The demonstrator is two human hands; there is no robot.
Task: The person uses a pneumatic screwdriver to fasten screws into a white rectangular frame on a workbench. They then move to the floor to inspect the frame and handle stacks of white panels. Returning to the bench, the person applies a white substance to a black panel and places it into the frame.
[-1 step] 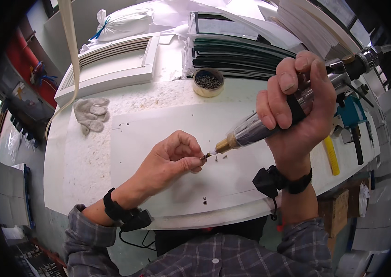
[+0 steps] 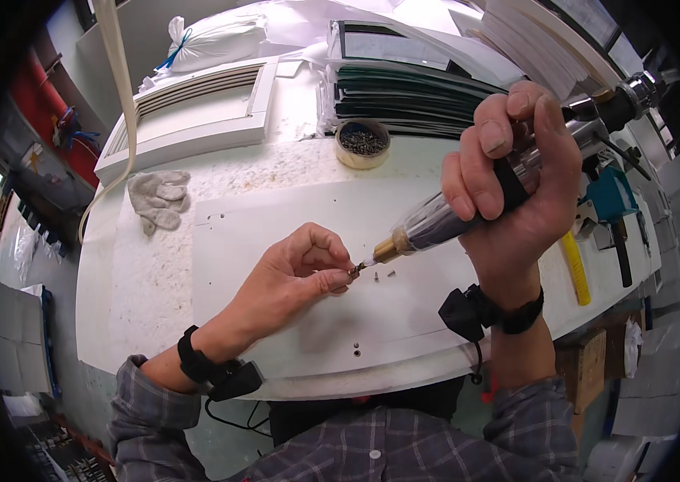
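Note:
My right hand point(image 2: 520, 173) is wrapped round a pneumatic screwdriver point(image 2: 436, 221), which slants down to the left with its brass nose point(image 2: 389, 246) low. Thumb and fingertips of my left hand point(image 2: 296, 269) pinch a small screw point(image 2: 354, 271) at the driver's tip. The tip and screw meet just above a white panel point(image 2: 275, 337). Two loose screws point(image 2: 384, 275) lie on the panel beside the tip. Near the panel's front edge are two small dark-ringed holes point(image 2: 357, 349). Fingers hide most of the pinched screw.
A round tub of screws point(image 2: 363, 143) stands behind the panel. Around it are a white louvred frame point(image 2: 195, 112), a grey work glove point(image 2: 158, 199), a stack of dark green-edged sheets point(image 2: 420, 100), a teal power tool point(image 2: 609, 195) and a yellow-handled tool point(image 2: 575, 269). A pale hose point(image 2: 123, 96) hangs at left.
The screwdriver and my right hand have shifted slightly left and down at the grip. My left hand has moved a touch left, still pinching the screw.

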